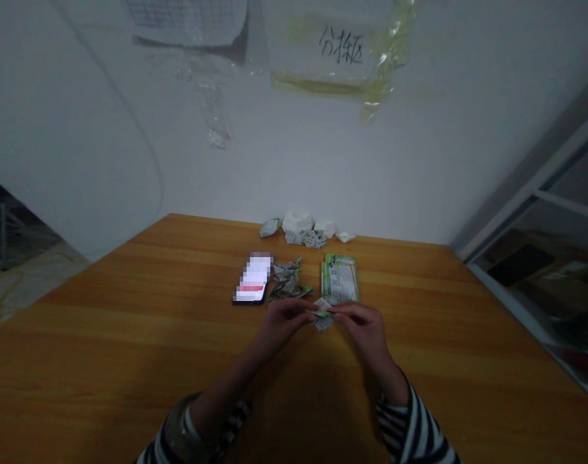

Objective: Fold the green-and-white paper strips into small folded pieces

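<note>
The left hand (282, 324) and right hand (364, 327) pinch a light, flimsy paper scrap (323, 314) by its edges, just below a printed stack (340, 279).

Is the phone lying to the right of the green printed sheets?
No, the phone lies to the left of the green printed sheets, with folded paper pieces between them.

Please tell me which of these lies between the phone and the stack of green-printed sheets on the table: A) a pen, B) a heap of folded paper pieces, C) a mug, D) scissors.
B: the folded paper pieces lie on the table between the phone and the green-printed sheets.
</note>
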Demonstrator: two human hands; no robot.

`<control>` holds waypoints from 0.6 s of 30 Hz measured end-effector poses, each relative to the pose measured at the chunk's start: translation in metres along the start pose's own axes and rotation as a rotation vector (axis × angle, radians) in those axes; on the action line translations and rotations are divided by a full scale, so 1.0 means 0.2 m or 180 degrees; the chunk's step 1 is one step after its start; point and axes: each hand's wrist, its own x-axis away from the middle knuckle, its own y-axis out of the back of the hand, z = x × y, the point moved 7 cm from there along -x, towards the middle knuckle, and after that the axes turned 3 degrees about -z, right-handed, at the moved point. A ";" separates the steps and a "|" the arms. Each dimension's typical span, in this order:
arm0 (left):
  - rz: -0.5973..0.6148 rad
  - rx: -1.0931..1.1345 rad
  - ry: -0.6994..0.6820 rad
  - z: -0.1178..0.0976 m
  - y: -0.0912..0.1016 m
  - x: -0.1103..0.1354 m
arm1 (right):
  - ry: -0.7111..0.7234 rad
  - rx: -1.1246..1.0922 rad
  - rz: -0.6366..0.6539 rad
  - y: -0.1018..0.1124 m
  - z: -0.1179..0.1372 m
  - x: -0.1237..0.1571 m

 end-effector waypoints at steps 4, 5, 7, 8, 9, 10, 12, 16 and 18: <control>0.0015 -0.0187 -0.0121 -0.01 -0.01 0.01 | 0.0194 0.0048 -0.0140 0.00 0.05 0.01; 0.0002 -0.0223 -0.0127 0.00 -0.01 0.01 | 0.0226 0.0046 -0.0159 0.00 0.05 0.02; -0.0029 -0.0274 -0.0147 0.01 0.00 0.01 | 0.0254 0.0031 -0.0096 -0.01 0.06 0.02; -0.0026 -0.0275 -0.0165 0.01 0.00 0.01 | 0.0262 0.0021 -0.0016 -0.02 0.06 0.02; -0.0007 -0.0270 -0.0181 0.01 0.00 0.01 | 0.0268 0.0009 0.0077 -0.03 0.06 0.02; 0.0010 -0.0263 -0.0185 0.01 0.00 0.01 | 0.0272 -0.0009 0.0166 -0.04 0.06 0.02; 0.0034 -0.0250 -0.0147 0.00 0.00 0.01 | 0.0262 -0.0056 0.0236 -0.06 0.06 0.02; -0.0068 0.0004 0.0117 0.01 -0.01 0.02 | 0.0127 -0.0116 -0.0120 -0.05 0.03 0.03; -0.0295 0.0314 0.0346 0.03 -0.01 0.03 | 0.0019 -0.0144 -0.0290 -0.05 0.00 0.04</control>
